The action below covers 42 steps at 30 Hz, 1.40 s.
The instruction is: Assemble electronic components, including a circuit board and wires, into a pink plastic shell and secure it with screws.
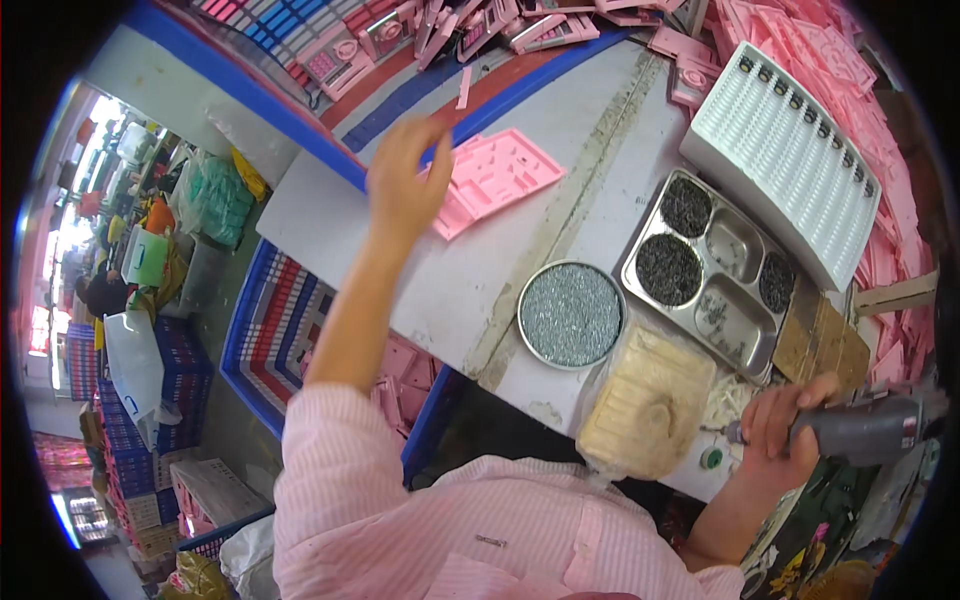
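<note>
My left hand [403, 178] reaches out over the grey worktable [560, 130], fingers on the near edge of a flat pink plastic panel [492, 176] that lies on the table. My right hand [785, 428] is at the lower right, wrapped around a grey electric screwdriver [868, 427] held roughly level, its tip pointing left toward a tan foam pad [648, 402].
A round tin of small silver screws [570, 314] sits near the table's front edge. Beside it is a steel compartment tray [738, 248] with dark screws, then a white ribbed rack [790, 160]. Pink plastic parts [800, 45] pile at the back; blue crates [275, 320] stand left.
</note>
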Tool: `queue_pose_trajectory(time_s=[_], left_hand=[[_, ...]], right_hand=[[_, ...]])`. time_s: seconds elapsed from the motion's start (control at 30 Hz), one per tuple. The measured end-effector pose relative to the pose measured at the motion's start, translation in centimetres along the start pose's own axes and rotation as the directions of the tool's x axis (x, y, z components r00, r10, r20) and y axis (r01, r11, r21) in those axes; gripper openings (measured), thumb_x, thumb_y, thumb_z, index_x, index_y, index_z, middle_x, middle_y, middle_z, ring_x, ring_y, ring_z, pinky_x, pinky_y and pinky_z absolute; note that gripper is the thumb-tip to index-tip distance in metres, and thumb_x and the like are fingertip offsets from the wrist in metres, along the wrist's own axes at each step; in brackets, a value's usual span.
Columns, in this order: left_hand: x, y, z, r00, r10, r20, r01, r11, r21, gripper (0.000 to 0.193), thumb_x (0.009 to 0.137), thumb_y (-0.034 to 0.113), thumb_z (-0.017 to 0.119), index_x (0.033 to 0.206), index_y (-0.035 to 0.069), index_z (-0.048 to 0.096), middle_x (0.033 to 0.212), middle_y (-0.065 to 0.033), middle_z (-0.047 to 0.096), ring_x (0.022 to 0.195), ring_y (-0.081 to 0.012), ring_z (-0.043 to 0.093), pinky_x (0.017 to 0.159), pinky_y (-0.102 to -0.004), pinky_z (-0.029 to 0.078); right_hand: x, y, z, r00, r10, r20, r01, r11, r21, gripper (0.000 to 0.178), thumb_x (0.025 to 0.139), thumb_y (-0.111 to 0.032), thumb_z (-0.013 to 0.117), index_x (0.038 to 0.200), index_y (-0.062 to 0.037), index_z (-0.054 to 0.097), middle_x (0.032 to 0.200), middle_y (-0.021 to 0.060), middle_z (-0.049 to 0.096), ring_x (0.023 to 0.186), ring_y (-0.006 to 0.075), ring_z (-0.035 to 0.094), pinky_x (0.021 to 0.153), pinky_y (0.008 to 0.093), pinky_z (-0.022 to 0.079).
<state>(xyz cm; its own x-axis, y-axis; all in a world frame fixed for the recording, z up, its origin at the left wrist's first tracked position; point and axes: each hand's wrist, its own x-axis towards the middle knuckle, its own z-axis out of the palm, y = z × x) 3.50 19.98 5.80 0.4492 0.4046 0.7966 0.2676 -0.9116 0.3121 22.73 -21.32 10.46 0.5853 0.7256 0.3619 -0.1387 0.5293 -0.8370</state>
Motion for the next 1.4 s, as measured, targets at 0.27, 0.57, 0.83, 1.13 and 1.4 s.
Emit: queue_pose_trajectory(time_s=[0.27,0.57,0.83,1.13,1.4], left_hand=[[12.7,-20.4,16.1,0.678,-0.627,0.383,0.207,0.663,0.719,0.056,0.087,0.021,0.064,0.141,0.035,0.056,0.167,-0.0042,0.013,0.153,-0.0341,0.012,0.116,-0.0638,0.024],[11.3,-14.1,8.1,0.988,0.085,-0.127,-0.022,0.900,0.435,0.030,0.081,0.014,0.076,0.101,0.003,0.055,0.106,-0.0156,0.053,0.099,-0.0342,0.055,0.088,-0.0445,0.045],[5.3,-3.0,-2.1,0.986,-0.128,0.109,0.120,0.990,0.075,0.050,0.078,0.023,0.079,0.116,0.000,0.056,0.119,-0.0183,0.054,0.106,-0.0340,0.056,0.090,-0.0431,0.047],[-3.7,-2.9,2.9,0.710,0.047,0.703,-0.074,0.997,0.009,0.094,0.068,0.038,0.084,0.150,0.019,0.044,0.152,-0.0178,0.043,0.139,-0.0373,0.041,0.112,-0.0437,0.039],[1.0,-2.2,2.3,0.608,0.040,0.793,-0.178,0.980,0.087,0.062,0.073,0.030,0.077,0.130,0.013,0.059,0.121,-0.0107,0.062,0.114,-0.0309,0.060,0.093,-0.0420,0.050]], right_hand=[[-2.2,-2.6,-0.9,0.962,0.018,-0.272,-0.085,0.968,-0.234,0.069,0.082,-0.034,0.083,0.130,-0.0063,0.043,0.067,0.0016,0.052,0.053,0.0140,0.049,0.050,0.0295,0.041],[-1.5,-2.8,-3.3,0.942,-0.090,-0.323,-0.028,0.939,-0.344,0.075,0.082,-0.034,0.081,0.137,-0.0015,0.040,0.075,0.0035,0.053,0.063,0.0134,0.051,0.058,0.0286,0.045],[-3.6,-1.6,-3.6,0.823,-0.537,-0.184,0.160,0.531,-0.832,0.074,0.087,-0.017,0.072,0.147,0.0039,0.034,0.149,0.0194,0.038,0.137,0.0309,0.040,0.110,0.0473,0.038],[-7.7,-0.9,-3.0,0.956,-0.222,-0.191,0.019,0.697,-0.717,0.050,0.085,-0.005,0.067,0.131,0.0052,0.052,0.131,0.0156,0.053,0.123,0.0260,0.053,0.105,0.0408,0.042],[-6.8,-0.2,-1.6,0.990,-0.115,-0.081,0.009,0.625,-0.781,0.032,0.082,-0.006,0.068,0.113,0.0006,0.063,0.106,0.0108,0.062,0.097,0.0195,0.057,0.088,0.0316,0.044]])
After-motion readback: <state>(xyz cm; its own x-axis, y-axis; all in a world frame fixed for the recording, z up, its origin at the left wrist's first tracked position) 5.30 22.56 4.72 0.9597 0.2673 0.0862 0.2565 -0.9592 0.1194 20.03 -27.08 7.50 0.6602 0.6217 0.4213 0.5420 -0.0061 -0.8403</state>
